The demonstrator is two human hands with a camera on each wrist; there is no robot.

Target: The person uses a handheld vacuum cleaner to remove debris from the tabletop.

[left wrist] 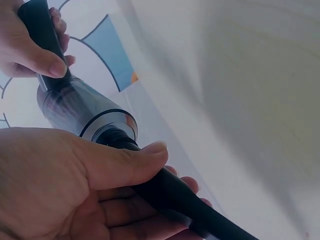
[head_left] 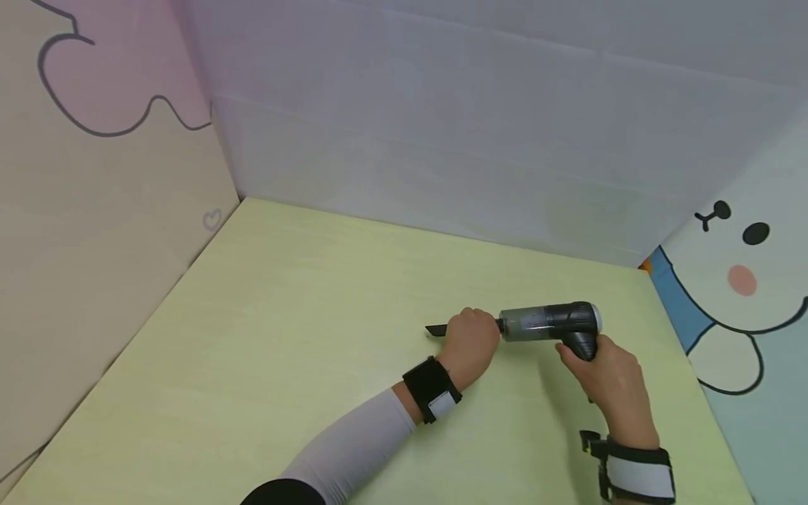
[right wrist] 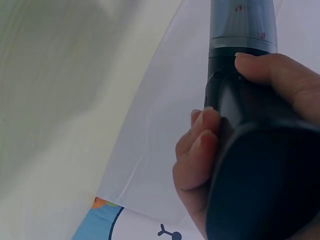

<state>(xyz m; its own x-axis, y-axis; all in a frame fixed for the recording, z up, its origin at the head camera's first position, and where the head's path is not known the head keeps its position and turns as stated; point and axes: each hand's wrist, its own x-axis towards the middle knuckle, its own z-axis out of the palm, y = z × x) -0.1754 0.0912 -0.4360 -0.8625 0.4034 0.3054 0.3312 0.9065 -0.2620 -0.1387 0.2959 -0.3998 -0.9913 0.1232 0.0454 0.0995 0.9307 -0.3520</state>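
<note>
A black handheld vacuum cleaner (head_left: 530, 323) with a clear cylindrical dust cup (left wrist: 85, 105) lies level across the head view, above the table. My right hand (head_left: 614, 379) holds it by the black handle (right wrist: 265, 185), thumb near the seam of the clear cup in the right wrist view. At the other end, my left hand (head_left: 468, 346) grips the narrow black nozzle (left wrist: 170, 192), with thumb on one side and fingers beneath. The nozzle's slanted tip (head_left: 434, 330) sticks out to the left, past the left hand. Where the nozzle meets the cup, a ribbed black neck (left wrist: 116, 137) shows.
Beneath the hands spreads a pale yellow tabletop (head_left: 265, 337). A plain whitish panel (head_left: 442, 126) stands along its back edge, a beige and pink panel (head_left: 113, 210) on the left, and a panel with a cartoon animal (head_left: 751, 301) on the right.
</note>
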